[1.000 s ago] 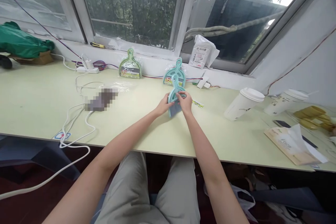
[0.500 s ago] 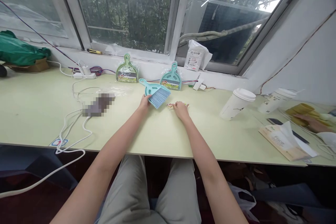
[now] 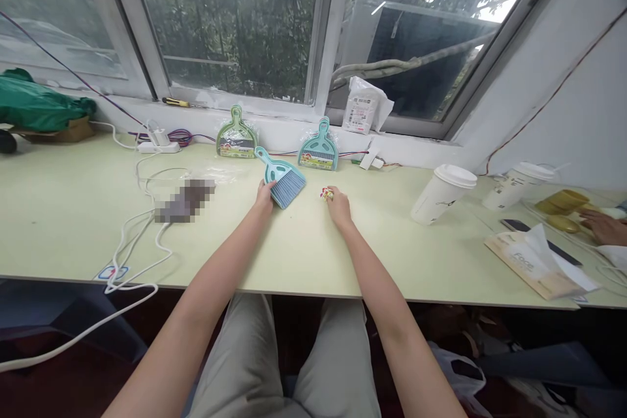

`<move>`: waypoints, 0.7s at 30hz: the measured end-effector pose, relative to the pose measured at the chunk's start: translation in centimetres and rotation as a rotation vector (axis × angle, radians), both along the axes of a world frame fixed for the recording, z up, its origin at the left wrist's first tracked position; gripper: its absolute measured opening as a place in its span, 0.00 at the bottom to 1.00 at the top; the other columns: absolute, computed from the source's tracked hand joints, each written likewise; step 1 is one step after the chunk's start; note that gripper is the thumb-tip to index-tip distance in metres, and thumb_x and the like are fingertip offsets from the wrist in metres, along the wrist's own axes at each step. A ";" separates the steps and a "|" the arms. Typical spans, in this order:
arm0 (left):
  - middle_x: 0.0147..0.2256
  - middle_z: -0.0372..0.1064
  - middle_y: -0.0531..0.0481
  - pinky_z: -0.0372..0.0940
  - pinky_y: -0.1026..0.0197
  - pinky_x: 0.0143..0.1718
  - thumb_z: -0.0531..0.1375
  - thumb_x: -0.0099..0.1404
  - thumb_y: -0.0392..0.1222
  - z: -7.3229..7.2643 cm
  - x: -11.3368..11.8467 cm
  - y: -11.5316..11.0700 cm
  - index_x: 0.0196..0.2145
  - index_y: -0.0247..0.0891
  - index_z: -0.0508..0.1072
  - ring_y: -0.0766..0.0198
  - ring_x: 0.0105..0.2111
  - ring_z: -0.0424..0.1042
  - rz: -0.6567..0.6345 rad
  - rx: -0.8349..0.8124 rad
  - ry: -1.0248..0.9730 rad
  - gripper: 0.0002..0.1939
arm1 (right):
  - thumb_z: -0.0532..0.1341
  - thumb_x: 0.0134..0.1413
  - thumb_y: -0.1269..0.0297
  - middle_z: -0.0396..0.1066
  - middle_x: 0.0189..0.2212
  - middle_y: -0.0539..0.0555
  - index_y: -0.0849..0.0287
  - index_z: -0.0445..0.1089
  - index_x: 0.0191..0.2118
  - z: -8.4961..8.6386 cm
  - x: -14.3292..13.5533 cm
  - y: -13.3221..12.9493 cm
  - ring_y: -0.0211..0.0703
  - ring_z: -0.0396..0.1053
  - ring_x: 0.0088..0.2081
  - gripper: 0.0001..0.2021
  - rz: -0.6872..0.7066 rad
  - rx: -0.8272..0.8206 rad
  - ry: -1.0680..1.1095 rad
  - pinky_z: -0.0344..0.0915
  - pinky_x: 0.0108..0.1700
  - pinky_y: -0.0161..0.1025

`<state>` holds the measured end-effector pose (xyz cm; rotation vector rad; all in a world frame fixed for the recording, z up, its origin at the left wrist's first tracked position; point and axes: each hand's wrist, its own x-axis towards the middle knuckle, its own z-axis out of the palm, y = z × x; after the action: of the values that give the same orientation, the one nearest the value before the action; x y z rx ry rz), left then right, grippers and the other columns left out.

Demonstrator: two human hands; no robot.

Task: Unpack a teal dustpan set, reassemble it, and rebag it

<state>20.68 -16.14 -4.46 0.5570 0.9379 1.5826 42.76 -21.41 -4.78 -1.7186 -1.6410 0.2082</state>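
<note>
Dustpan point(image 3: 272, 170), blue, with a matching brush point(image 3: 288, 189) fitted against it, is held at a tilt over the front part of the table point(image 3: 304, 255), handle toward the upper left and bristles toward the lower right. It is gripped at its left edge by the left hand point(image 3: 265, 192), the thumb laid over the front and the other fingers mostly hidden behind. Whether the table is touched by the bristles cannot be told.

Just to the right of the dustpan, a small crumpled label point(image 3: 326, 194) is pinched at the narrowly closed fingertips of the right hand point(image 3: 339, 204).

Behind the dustpan, a wrapped blue set point(image 3: 318, 151) is propped against the wall to the right, and a wrapped green set point(image 3: 236, 138) to the left. Clear plastic point(image 3: 215, 174) is spread to its left, near a dark object point(image 3: 186, 201) that is blurred out. Farther left, a power strip point(image 3: 158, 147) is seen with cables.

Well to the right of the dustpan, two lidded paper cups point(image 3: 443, 194) are placed, then a tissue pack point(image 3: 533, 264), a phone point(image 3: 565, 252) partly covered by it, and a yellow item point(image 3: 563, 202), beside which another person's hand point(image 3: 601, 225) is seen.
</note>
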 end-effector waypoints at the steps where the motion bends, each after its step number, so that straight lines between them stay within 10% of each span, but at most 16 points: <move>1: 0.37 0.72 0.52 0.67 0.55 0.50 0.61 0.55 0.29 0.0 0.1 0.0 0.35 0.42 0.69 0.61 0.43 0.73 -0.009 -0.008 0.025 0.11 | 0.53 0.57 0.72 0.73 0.46 0.59 0.60 0.67 0.53 0.4 -0.2 -0.1 0.46 0.70 0.48 0.18 -0.009 0.063 0.064 0.62 0.51 0.41; 6: 0.42 0.73 0.51 0.67 0.55 0.50 0.64 0.57 0.37 0.5 1.6 -1.1 0.40 0.43 0.68 0.61 0.45 0.72 -0.077 0.030 -0.010 0.13 | 0.46 0.64 0.62 0.65 0.57 0.58 0.58 0.56 0.62 2.7 -3.2 -1.5 0.43 0.65 0.56 0.22 0.085 0.360 0.188 0.60 0.56 0.41; 13: 0.48 0.71 0.49 0.69 0.58 0.48 0.60 0.64 0.50 2.0 3.3 -3.6 0.47 0.45 0.68 0.61 0.49 0.72 -0.252 0.187 -0.028 0.15 | 0.47 0.65 0.55 0.50 0.66 0.54 0.53 0.53 0.65 2.6 -6.9 -3.1 0.57 0.33 0.69 0.25 0.242 0.142 -0.327 0.24 0.63 0.68; 21: 0.46 0.74 0.47 0.67 0.57 0.50 0.65 0.56 0.35 2.7 3.5 -4.3 0.48 0.39 0.68 0.60 0.48 0.72 -0.277 0.202 -0.020 0.22 | 0.42 0.66 0.52 0.44 0.68 0.51 0.46 0.47 0.67 2.7 -5.5 -2.8 0.56 0.28 0.69 0.26 0.253 0.097 -0.315 0.26 0.60 0.74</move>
<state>24.21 -20.39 -1.81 0.7761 0.6574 1.4350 37.30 -24.21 -2.11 -1.5251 -2.0654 -0.0258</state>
